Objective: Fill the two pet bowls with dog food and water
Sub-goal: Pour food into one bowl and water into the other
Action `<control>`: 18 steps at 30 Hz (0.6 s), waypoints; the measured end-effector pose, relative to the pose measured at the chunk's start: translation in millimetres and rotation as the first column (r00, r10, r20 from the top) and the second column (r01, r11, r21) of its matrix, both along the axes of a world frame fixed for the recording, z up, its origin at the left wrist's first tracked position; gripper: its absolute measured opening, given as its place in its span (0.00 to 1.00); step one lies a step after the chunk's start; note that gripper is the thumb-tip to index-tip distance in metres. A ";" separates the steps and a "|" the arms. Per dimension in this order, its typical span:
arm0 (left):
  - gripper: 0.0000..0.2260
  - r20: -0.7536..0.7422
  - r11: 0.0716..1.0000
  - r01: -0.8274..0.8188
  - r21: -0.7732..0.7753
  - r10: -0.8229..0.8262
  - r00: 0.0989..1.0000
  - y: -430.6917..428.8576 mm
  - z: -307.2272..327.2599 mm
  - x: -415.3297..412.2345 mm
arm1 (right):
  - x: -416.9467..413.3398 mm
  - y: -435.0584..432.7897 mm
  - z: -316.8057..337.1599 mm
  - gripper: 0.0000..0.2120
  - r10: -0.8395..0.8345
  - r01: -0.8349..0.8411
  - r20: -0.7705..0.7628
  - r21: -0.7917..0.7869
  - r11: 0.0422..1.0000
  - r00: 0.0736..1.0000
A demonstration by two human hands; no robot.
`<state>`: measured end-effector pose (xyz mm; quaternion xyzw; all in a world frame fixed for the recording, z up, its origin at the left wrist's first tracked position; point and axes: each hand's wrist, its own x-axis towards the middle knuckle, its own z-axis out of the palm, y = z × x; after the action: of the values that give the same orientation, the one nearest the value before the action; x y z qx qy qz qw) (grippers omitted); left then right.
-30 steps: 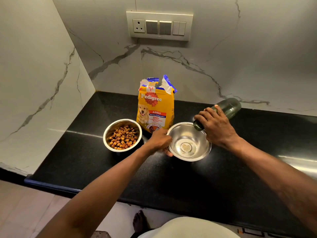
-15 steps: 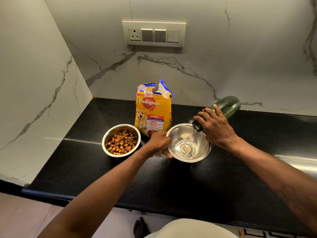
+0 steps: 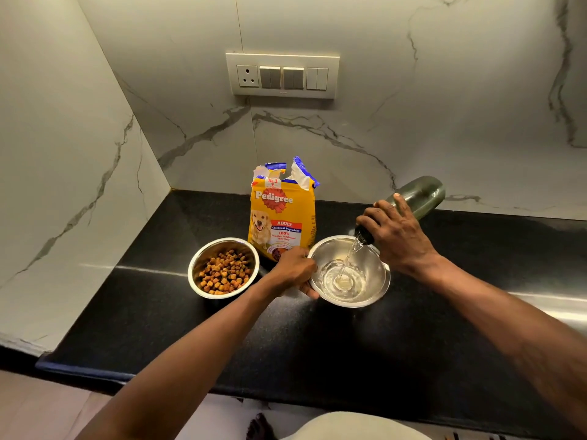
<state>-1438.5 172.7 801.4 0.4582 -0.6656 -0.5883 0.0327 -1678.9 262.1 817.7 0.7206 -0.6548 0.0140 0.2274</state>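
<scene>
Two steel bowls sit side by side on a black worktop (image 3: 158,312), toward its back left corner. One bowl (image 3: 222,268), on the left, holds kibble (image 3: 224,273). Behind them stands an open food bag (image 3: 281,217). The left hand (image 3: 293,269) grips the rim of the right bowl (image 3: 349,271). The right hand (image 3: 395,233), fingers wrapped around a tilted green bottle (image 3: 419,195), pours water (image 3: 344,274) into it.

A second ago the steel bowl (image 3: 349,271) right of centre held almost nothing and no stream ran. Now water (image 3: 347,265) falls from the mouth of the tilted bottle (image 3: 416,196) in the right hand (image 3: 397,236), and a wider pool covers the bowl's bottom than half a second ago.
</scene>
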 end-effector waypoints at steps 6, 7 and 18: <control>0.13 0.002 1.000 -0.001 0.005 0.001 1.000 -1.2 -2.1 1.0 | 0.9 0.1 1.2 0.28 0.014 -0.015 -0.009 -0.042 0.999 1.000; 0.13 0.004 1.000 -0.001 0.007 0.001 1.000 -1.2 -2.8 1.3 | 1.4 -0.1 1.5 0.28 0.017 -0.017 -0.008 -0.052 0.998 1.000; 0.12 -0.011 1.000 0.009 0.006 -0.009 1.000 -0.6 -7.8 6.6 | 3.3 -4.3 4.8 0.25 0.048 -0.048 0.000 -0.092 0.995 0.999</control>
<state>-1431.9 172.1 793.6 0.4519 -0.6656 -0.5930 0.0322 -1675.6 257.7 822.6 0.7249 -0.6363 0.0502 0.2592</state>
